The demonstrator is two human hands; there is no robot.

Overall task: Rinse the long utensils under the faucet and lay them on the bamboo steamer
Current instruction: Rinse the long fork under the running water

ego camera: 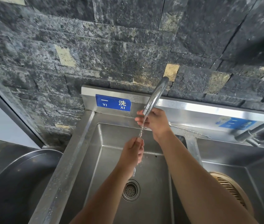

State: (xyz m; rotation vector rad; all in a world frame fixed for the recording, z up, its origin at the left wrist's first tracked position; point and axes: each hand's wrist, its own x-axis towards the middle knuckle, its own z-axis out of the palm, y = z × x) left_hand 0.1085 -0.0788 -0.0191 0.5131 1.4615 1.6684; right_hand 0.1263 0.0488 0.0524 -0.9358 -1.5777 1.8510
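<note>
Under the faucet [154, 96], a thin long utensil [141, 132] is held in the running water over the steel sink [95, 159]. Its lower part is clamped in the closed left hand [133, 151]; its upper end is met by the right hand [154, 122], whose grip cannot be told. At the right edge, the bamboo steamer [231, 189] is partly seen in the neighbouring basin.

Two hands [144, 136], two faucets [154, 96], two sink basins [95, 159], two blue labels [113, 102], one bamboo steamer [231, 189], one drain [131, 189]
</note>
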